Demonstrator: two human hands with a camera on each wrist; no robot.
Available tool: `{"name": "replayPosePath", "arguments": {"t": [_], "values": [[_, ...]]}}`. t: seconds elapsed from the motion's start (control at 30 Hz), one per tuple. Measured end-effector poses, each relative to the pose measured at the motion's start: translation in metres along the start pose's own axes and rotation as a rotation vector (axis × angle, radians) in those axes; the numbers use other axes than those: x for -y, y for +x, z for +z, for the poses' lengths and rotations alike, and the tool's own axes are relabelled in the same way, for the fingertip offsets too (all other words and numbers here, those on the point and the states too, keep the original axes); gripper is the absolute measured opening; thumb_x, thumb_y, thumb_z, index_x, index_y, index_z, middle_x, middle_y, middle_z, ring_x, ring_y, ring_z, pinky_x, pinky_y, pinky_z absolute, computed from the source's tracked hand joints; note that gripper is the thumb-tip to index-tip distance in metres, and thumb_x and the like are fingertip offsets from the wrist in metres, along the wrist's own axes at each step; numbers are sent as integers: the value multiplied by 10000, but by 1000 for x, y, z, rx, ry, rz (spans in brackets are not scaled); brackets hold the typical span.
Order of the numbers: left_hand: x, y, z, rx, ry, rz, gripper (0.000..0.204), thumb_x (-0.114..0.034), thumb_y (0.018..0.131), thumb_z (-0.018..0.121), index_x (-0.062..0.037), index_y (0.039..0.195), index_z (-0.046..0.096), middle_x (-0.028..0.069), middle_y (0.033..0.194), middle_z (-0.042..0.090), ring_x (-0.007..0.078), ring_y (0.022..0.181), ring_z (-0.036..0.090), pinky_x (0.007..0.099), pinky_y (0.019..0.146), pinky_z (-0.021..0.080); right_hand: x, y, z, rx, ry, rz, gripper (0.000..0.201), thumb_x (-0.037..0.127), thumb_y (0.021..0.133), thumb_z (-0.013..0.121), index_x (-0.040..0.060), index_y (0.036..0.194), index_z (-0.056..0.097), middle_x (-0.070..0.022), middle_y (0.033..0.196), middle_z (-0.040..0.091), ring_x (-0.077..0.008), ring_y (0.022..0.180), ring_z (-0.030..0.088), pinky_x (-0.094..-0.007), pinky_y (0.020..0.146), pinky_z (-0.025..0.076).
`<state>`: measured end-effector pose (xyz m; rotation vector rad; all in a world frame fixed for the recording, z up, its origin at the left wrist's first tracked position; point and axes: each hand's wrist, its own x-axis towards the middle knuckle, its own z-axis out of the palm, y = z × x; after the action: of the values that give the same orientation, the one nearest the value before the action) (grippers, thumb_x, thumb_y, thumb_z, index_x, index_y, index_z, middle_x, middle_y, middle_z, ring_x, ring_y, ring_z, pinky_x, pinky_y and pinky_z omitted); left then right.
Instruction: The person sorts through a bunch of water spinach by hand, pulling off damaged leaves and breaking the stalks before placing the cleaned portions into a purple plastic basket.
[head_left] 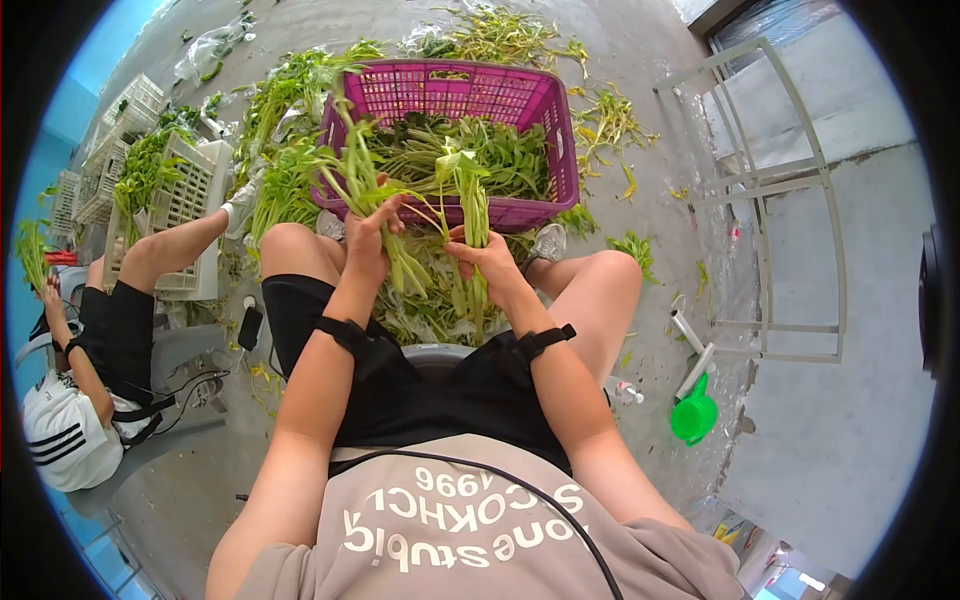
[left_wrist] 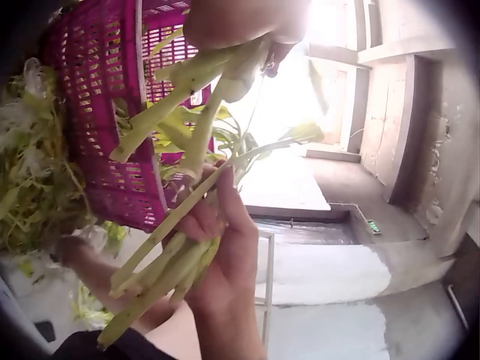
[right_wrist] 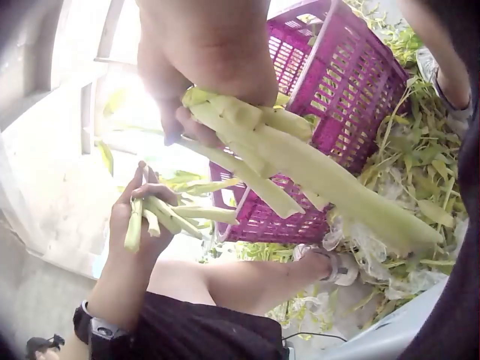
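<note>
In the head view the left hand (head_left: 372, 236) grips a bunch of leafy green stalks (head_left: 356, 176), cut ends pointing down toward the lap. Beside it, the right hand (head_left: 484, 262) holds a second bunch (head_left: 473, 205), thumb and fingers curled round the stalks. A thin stem with a yellowish leaf spans the space between the hands. Both bunches hang in front of a purple crate (head_left: 510, 212) holding more greens. The right wrist view shows the thick pale stalks (right_wrist: 322, 172) under the right hand (right_wrist: 217, 67) up close.
Piles of greens (head_left: 285, 190) lie left of the crate, with loose scraps beyond it. Trimmings cover the floor between the feet. At the left another person (head_left: 75, 425) sits beside white crates (head_left: 190, 165). A green dipper (head_left: 694, 410) and a metal frame (head_left: 770, 185) are at the right.
</note>
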<state>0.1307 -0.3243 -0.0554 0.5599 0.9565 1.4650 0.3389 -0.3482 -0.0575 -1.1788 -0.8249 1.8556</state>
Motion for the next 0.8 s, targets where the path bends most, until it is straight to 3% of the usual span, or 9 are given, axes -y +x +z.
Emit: {"name": "replayPosePath", "arguments": {"t": [0.07, 0.1, 0.2, 0.3, 0.53, 0.67, 0.77, 0.8], "values": [[-2, 5, -11, -24, -108, 50, 471, 3, 901, 685, -32, 1346, 533, 50, 904, 649, 105, 580, 528, 257, 580, 472, 1, 0, -1, -7, -15, 5, 282, 77, 842, 804, -17, 1055, 645, -25, 721, 605, -111, 544, 532, -284, 503, 413], [-6, 5, -11, -48, -96, 44, 474, 22, 914, 653, -39, 1366, 524, 93, 1004, 665, 104, 594, 532, 253, 591, 481, 2, 0, -2, -20, -13, -6, 275, 77, 846, 800, -14, 1055, 646, -27, 723, 606, -113, 541, 527, -288, 501, 411], [-12, 5, -8, -50, -59, 52, 498, 23, 921, 640, -39, 1395, 497, 131, 1097, 673, 96, 608, 534, 248, 597, 482, 2, 1, -2, -46, 7, -21, 258, 83, 864, 782, -4, 1061, 639, -23, 712, 586, -110, 543, 502, -283, 508, 404], [-13, 7, -13, -48, -105, 87, 521, 26, 929, 627, -40, 1420, 467, 149, 1120, 685, 89, 615, 534, 244, 607, 484, 0, 1, -5, -66, 61, -17, 248, 94, 885, 760, 1, 1076, 633, -31, 736, 598, -103, 549, 479, -271, 518, 397], [-22, 7, -15, -58, -104, 118, 532, 34, 935, 608, -66, 1437, 461, 139, 1094, 679, 84, 616, 507, 252, 627, 475, -5, 8, -16, -35, 49, -74, 246, 131, 923, 727, -2, 1111, 639, -84, 944, 702, -85, 578, 476, -260, 523, 399], [-27, 5, -15, -52, -162, 97, 530, -1, 953, 596, -73, 1457, 448, 115, 1045, 673, 89, 615, 497, 267, 642, 471, -6, 9, -17, -62, 80, -80, 238, 132, 922, 730, 3, 1100, 639, -83, 949, 701, -87, 573, 475, -259, 522, 405], [-30, 0, -13, 4, -208, 94, 523, -59, 979, 580, -63, 1479, 426, 87, 977, 662, 91, 616, 489, 286, 661, 472, -7, 10, -18, -159, 142, -91, 225, 127, 925, 726, 10, 1095, 635, -84, 953, 705, -86, 571, 479, -263, 521, 412], [-32, -2, -12, 100, -260, 69, 504, -83, 991, 582, -58, 1473, 436, 72, 929, 660, 87, 585, 473, 286, 660, 464, -6, 10, -19, -181, 158, -121, 221, 124, 930, 721, 14, 1098, 631, -85, 964, 705, -88, 571, 482, -265, 521, 415]]}}
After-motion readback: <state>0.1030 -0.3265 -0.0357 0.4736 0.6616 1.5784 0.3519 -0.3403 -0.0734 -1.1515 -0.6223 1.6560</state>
